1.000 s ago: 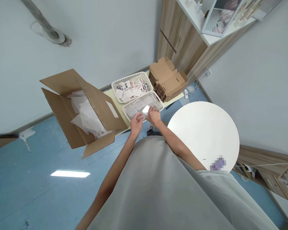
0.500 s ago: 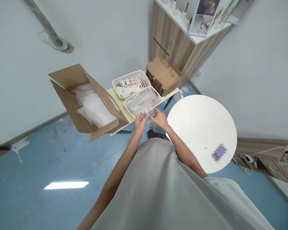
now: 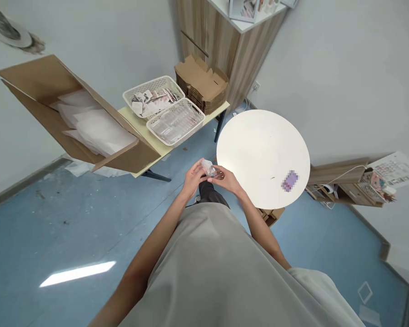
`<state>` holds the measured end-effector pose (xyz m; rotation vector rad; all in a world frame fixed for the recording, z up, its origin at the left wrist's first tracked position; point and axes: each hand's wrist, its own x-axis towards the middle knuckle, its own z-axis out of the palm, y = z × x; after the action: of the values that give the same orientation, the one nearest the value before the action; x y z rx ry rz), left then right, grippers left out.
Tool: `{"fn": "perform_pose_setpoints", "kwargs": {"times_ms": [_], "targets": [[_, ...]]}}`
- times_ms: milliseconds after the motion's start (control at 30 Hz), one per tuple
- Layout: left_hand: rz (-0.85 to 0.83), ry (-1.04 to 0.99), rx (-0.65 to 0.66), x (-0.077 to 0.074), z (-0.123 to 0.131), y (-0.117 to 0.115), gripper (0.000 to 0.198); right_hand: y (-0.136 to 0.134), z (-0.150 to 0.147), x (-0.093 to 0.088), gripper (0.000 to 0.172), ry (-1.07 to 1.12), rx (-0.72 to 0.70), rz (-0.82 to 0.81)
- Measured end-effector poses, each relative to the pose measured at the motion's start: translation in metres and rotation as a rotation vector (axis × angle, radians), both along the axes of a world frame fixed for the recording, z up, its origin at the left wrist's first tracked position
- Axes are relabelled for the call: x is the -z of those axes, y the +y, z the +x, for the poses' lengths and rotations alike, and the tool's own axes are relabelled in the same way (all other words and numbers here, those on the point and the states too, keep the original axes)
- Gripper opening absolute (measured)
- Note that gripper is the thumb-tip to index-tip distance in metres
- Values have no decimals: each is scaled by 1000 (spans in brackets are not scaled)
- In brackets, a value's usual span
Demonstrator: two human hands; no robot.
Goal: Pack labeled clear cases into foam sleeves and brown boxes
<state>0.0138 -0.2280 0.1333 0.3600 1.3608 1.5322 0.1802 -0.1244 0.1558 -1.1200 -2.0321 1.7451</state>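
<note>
Between my two hands is a small clear plastic case (image 3: 208, 168), held in front of my body above the floor. My left hand (image 3: 192, 176) is closed on its left side. The fingers of my right hand (image 3: 227, 178) grip its right side. What the case contains, if anything, I cannot make out. Beyond my hands, a white basket (image 3: 170, 144) of clear plastic cases stands on a narrow pale-yellow table (image 3: 141, 171). Behind it is a second white basket (image 3: 124, 96) with small printed cards.
A stack of folded brown cardboard boxes (image 3: 202, 86) lies at the table's right end. An open carton (image 3: 126, 159) with white translucent sheets stands at its left end. To my right is a round white table (image 3: 259, 150) bearing a blurred purple item (image 3: 289, 180). A wooden cabinet (image 3: 211, 41) stands behind.
Both hands have drawn back from the basket with the clear plastic case and now hold it nearer the round table. The view has turned right, so the furniture appears farther left.
</note>
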Motion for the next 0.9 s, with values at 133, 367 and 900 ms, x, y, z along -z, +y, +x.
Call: {"fn": "perform_pose_setpoints", "kwargs": {"times_ms": [133,367,900], "targets": [[-13,-48,100,-10,8,-8,67,-10,31,-11,60,95,30,23],[27,-151,288,-26,22,-8,65,-16,56,-42,53,229,39,14],[202,111,283,-33,39,-1,123,-23,67,-60,58,233,180,-89]]}}
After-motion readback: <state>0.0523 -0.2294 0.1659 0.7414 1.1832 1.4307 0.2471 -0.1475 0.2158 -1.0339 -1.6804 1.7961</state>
